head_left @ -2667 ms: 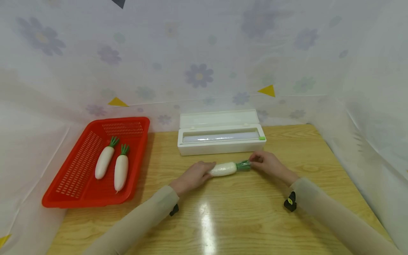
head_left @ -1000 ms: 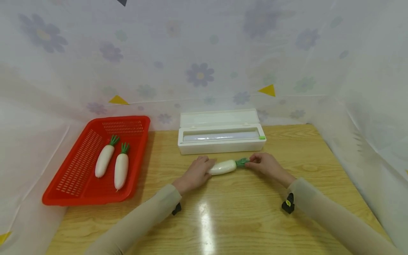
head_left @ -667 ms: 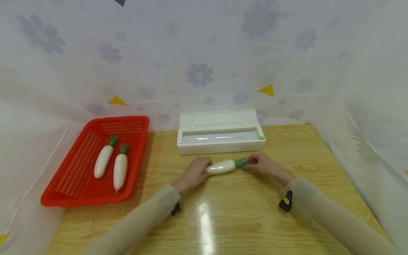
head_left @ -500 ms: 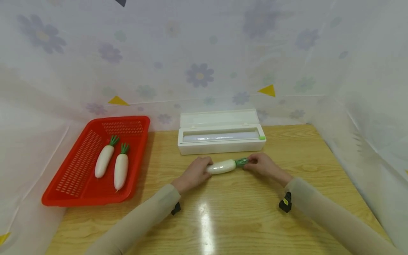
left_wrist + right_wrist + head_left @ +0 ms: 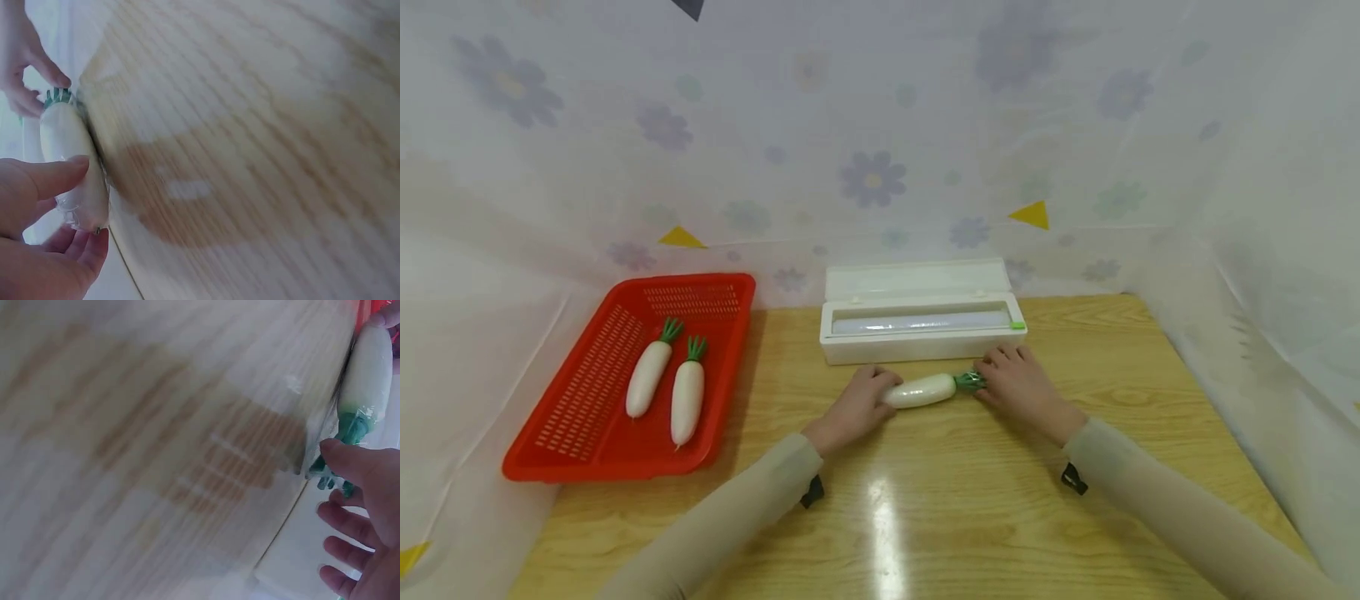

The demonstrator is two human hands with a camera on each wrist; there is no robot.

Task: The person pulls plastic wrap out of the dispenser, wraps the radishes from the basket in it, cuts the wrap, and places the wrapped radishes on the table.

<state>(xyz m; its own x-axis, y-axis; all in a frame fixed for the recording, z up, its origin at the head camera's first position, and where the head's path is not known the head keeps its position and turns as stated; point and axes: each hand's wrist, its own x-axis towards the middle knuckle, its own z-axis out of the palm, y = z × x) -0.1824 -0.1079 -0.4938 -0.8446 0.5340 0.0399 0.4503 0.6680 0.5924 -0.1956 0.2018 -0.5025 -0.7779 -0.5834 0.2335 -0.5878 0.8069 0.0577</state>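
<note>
A white radish (image 5: pixel 922 391) with a green leaf tuft lies on the table, wrapped in clear film that shows as wrinkles and shine. My left hand (image 5: pixel 852 408) grips its root end; in the left wrist view the thumb lies along the radish (image 5: pixel 72 140) and the fingers curl beneath. My right hand (image 5: pixel 1021 392) is at the leaf end. In the right wrist view, its thumb and forefinger are around the film-covered leaves (image 5: pixel 353 428), the other fingers spread apart behind. Some loose film sticks out beside the leaves.
Behind the radish stands a white film dispenser box (image 5: pixel 922 347), lid up, with a film roll (image 5: pixel 922 322) inside. At the left, a red basket (image 5: pixel 718 433) holds two more radishes (image 5: pixel 687 402). A patterned white sheet (image 5: pixel 872 100) surrounds the wooden table (image 5: pixel 970 517).
My right hand has turned over the leaf end and its fingers have spread. The left hand stays at the root end, while the radish has shifted only slightly.
</note>
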